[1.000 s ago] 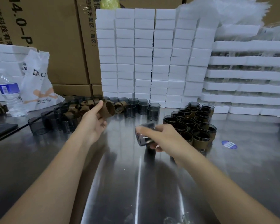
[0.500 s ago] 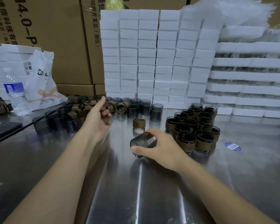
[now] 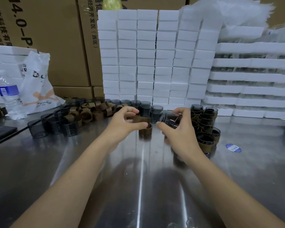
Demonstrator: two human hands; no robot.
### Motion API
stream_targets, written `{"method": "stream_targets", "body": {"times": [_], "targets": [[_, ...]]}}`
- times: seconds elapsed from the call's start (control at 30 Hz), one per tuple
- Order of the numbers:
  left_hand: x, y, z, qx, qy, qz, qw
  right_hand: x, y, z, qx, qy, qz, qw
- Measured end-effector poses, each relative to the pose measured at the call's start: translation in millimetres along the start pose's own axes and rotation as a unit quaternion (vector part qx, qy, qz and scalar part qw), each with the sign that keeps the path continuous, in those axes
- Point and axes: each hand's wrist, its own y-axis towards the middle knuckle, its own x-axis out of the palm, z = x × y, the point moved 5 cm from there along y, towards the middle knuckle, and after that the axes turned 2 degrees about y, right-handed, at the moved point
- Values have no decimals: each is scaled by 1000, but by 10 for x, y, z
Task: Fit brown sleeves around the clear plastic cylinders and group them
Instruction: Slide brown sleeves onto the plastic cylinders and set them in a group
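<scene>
My left hand [image 3: 122,124] pinches a brown sleeve [image 3: 141,120] between thumb and fingers, just above the steel table. A second brown sleeve [image 3: 146,130] stands on the table right under it. My right hand [image 3: 179,129] grips a clear smoky plastic cylinder [image 3: 169,118], tilted on its side with its end toward the held sleeve, a small gap between them. To the right stands a group of sleeved cylinders [image 3: 204,127]. Bare cylinders [image 3: 56,125] and loose brown sleeves [image 3: 90,111] lie at the left and along the back.
Stacks of white foam blocks [image 3: 155,55] and foam trays [image 3: 253,76] wall off the back. A water bottle [image 3: 8,94], a white plastic bag [image 3: 38,86] and a dark phone [image 3: 0,131] sit at the left. A blue sticker [image 3: 233,148] lies on the steel table [image 3: 138,186].
My left hand moved right from the loose pile and now holds a sleeve over the lone sleeve on the table. My right hand lifted the cylinder and brought it up beside that sleeve.
</scene>
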Motion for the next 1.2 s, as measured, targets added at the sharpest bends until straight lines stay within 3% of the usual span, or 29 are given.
{"method": "stream_targets", "body": {"times": [0.13,0.27,0.53,0.73,0.9,1.03,1.2], "targets": [[101,-8,27,-57,-227,-50,971,-55,15,-60,-19,0,24,1000],[192,-72,100,-100,-307,-90,942,-65,-6,-110,-66,-11,23,997],[370,-186,158,-138,-183,-107,967,44,-76,-179,-132,-31,-29,990],[479,-218,135,-158,-169,-108,967,73,-121,-170,-196,-84,-19,977],[446,-248,248,-60,-110,-153,980,46,-108,-194,-193,-97,21,976],[457,-257,315,15,-41,-108,993,-12,-87,-208,-161,-93,51,981],[402,-206,253,-5,10,-60,998,64,-136,-242,-161,-72,12,984]]}}
